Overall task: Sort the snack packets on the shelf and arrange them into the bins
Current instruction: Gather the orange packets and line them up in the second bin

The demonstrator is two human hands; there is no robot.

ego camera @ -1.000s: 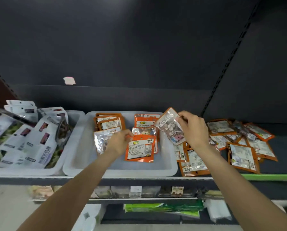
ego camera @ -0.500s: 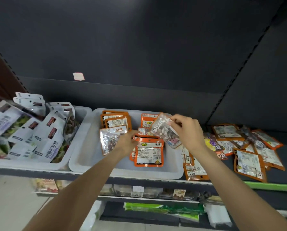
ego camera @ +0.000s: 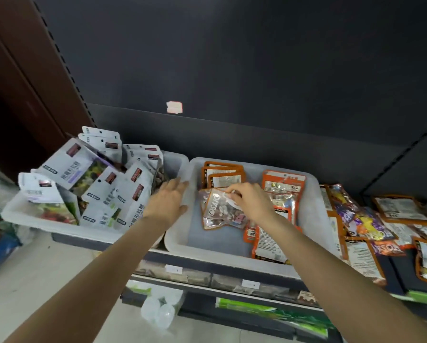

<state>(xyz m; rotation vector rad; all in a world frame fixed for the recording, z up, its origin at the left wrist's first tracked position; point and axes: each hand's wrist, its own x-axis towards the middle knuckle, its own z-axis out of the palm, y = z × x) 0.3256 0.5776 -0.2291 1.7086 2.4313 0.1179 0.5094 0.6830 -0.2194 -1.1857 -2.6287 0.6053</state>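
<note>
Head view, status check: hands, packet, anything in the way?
Left hand open, resting on bin rim. Right hand pinching clear packet low over the bin. Nothing blocking.

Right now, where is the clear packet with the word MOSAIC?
In the head view, the MOSAIC packet lies in the right-hand white bin, left part, pinched by the right hand, before the orange packets.

One head-worn view looks forward and down, close over the shelf (ego camera: 403,278) and both forearms.
</note>
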